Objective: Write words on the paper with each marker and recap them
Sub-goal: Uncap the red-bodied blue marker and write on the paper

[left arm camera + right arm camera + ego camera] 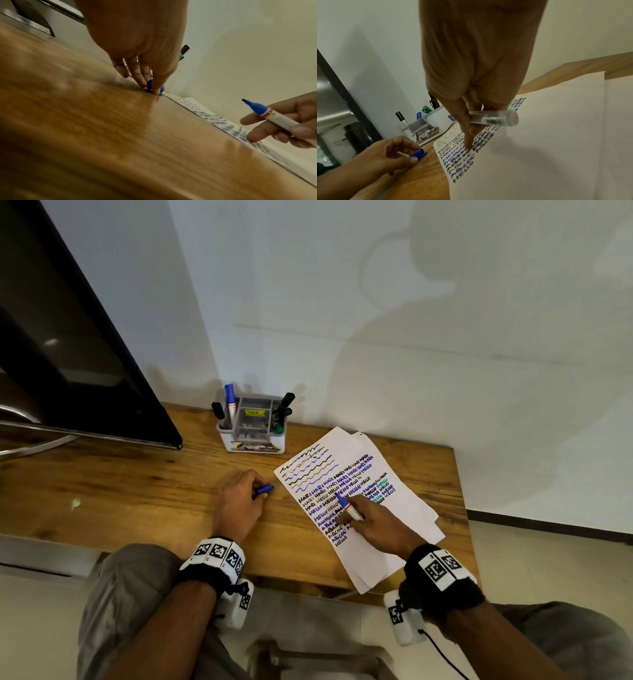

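Note:
A white sheet of paper (383, 508) lies on the wooden table (137, 491), covered in rows of black, blue and green words. My right hand (373, 525) holds an uncapped blue marker (349, 506) over the written lines, tip raised off the sheet; the marker (267, 112) shows its bare tip in the left wrist view, and its barrel (493, 118) lies across my fingers in the right wrist view. My left hand (239, 505) rests on the table left of the paper and pinches the blue cap (264, 489), also seen as the cap (418, 154) and cap (150, 86).
A white and grey organiser (251, 426) with several markers, black, blue and green, stands at the back by the wall. A dark monitor (68, 337) leans at the left. More sheets lie under the top paper. The table's right edge (460, 491) is near the paper.

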